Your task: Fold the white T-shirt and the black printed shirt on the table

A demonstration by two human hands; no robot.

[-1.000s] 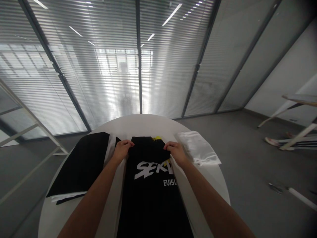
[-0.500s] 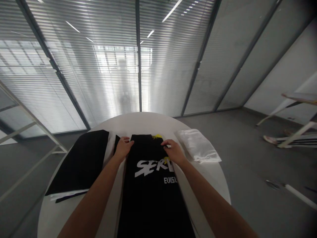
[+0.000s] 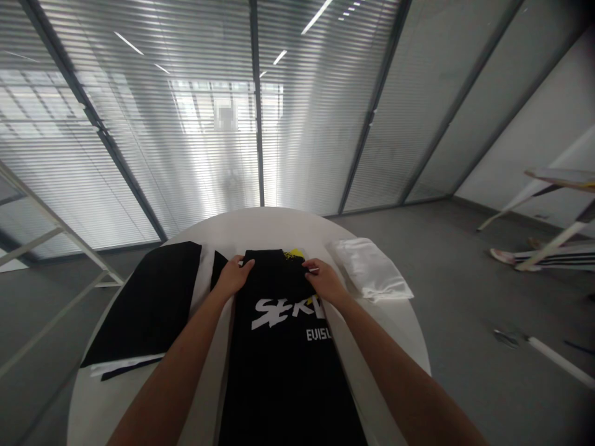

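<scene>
A long, narrow folded black shirt (image 3: 283, 371) lies in front of me, with white lettering across it and a yellow print at its far end. My left hand (image 3: 233, 275) is closed on the far left edge, the thumb on top and the fingertips partly hidden beneath. At the far right edge, my right hand (image 3: 324, 282) pinches the cloth between thumb and fingers. The fabric bends a little between the hands, so the lettering is partly creased. Its near end runs out of view at the bottom.
A round white table (image 3: 264, 224) bears everything. To the left lies a black folded garment pile (image 3: 144, 303) with white cloth under it; a shiny white folded cloth (image 3: 372, 267) lies right. A white metal frame (image 3: 60, 223) stands left; a white stick (image 3: 560, 360) lies on the floor.
Both hands have tightened on the shirt's far corners. The cloth between them has buckled slightly and the lettering looks more creased. The whole view has shifted a little.
</scene>
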